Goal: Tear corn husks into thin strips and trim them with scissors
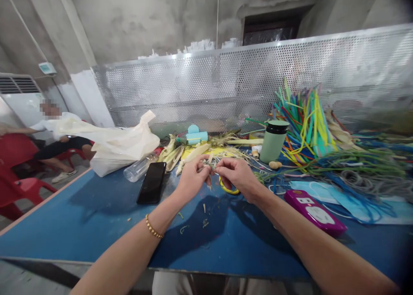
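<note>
My left hand (193,174) and my right hand (237,176) meet above the middle of the blue table (112,226), both with fingers pinched closed. Between their fingertips is a thin pale plant strip (212,165), partly hidden by the fingers. A yellow ring-shaped handle (229,188) lies just under my right hand. Right behind the hands are pale, corn-husk-like leaves (193,153) and loose dry strands. Small plant scraps (204,222) are scattered on the table below. A beaded bracelet (153,227) is on my left wrist.
Left stand a black phone (152,183), a clear plastic bottle (140,168) and a white bag (125,146). Right are a green jar (274,142), a purple power strip (314,213), blue masks (364,202) and colourful strips (312,127). A perforated metal panel (209,88) closes the back; a person (64,136) sits far left.
</note>
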### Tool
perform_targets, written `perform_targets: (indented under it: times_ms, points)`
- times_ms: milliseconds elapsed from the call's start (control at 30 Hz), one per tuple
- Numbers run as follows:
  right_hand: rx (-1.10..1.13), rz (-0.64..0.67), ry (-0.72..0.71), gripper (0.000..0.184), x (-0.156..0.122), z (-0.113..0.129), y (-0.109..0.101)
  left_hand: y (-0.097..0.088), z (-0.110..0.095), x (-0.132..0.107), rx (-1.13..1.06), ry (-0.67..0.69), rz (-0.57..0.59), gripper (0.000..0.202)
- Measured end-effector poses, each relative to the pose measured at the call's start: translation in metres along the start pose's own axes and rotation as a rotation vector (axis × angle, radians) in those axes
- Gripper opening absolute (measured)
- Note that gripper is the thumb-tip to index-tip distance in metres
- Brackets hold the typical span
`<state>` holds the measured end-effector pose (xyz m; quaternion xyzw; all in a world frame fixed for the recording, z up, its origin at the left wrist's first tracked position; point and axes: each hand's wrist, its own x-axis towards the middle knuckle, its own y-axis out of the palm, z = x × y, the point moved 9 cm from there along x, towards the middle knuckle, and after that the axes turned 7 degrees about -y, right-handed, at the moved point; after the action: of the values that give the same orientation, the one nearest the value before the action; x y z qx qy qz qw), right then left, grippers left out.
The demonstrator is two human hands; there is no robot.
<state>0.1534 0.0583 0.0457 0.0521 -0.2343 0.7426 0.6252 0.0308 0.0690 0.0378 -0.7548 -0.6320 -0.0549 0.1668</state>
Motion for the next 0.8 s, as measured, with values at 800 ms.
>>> perform_targets:
  times_ms: [800]
  points:
    - [-0.849, 0.363, -0.139, 0.03, 0.019, -0.03, -0.021, -0.036, 0.004, 0.009, 0.219, -0.043, -0.192, 0.012]
